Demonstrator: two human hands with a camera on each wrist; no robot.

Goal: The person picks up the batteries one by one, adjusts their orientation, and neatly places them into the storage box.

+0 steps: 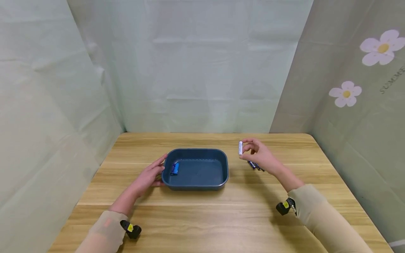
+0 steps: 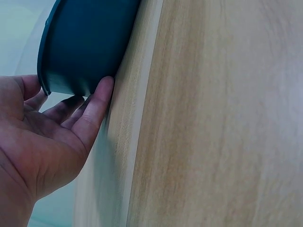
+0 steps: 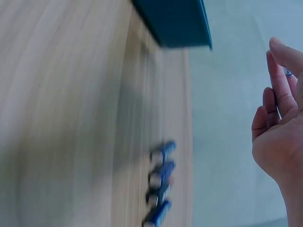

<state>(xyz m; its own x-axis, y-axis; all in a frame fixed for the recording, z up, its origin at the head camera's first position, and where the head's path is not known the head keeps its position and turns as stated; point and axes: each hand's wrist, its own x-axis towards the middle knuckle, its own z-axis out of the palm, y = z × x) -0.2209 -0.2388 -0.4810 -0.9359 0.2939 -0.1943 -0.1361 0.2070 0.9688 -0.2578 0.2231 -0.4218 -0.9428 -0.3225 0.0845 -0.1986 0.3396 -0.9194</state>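
A dark blue rectangular basin (image 1: 196, 186) sits on the table, with blue batteries (image 1: 175, 169) lying side by side near its left end. My left hand (image 1: 148, 178) touches the basin's left end from outside, fingers spread along the wall, as the left wrist view also shows at the basin wall (image 2: 90, 42). Right of the basin, my right hand (image 1: 261, 156) pinches a shiny battery (image 1: 240, 148) upright between thumb and finger, above the table. Below that hand lie several more batteries (image 1: 252, 164), partly hidden by it; the right wrist view shows these loose batteries (image 3: 161, 182) in a blurred row.
The wooden table (image 1: 202, 218) has its far edge close behind the basin. A pale cloth backdrop (image 1: 202, 70) hangs behind and on both sides, with printed flowers (image 1: 346, 93) on the right. A small black camera (image 1: 284, 207) is strapped at the right wrist.
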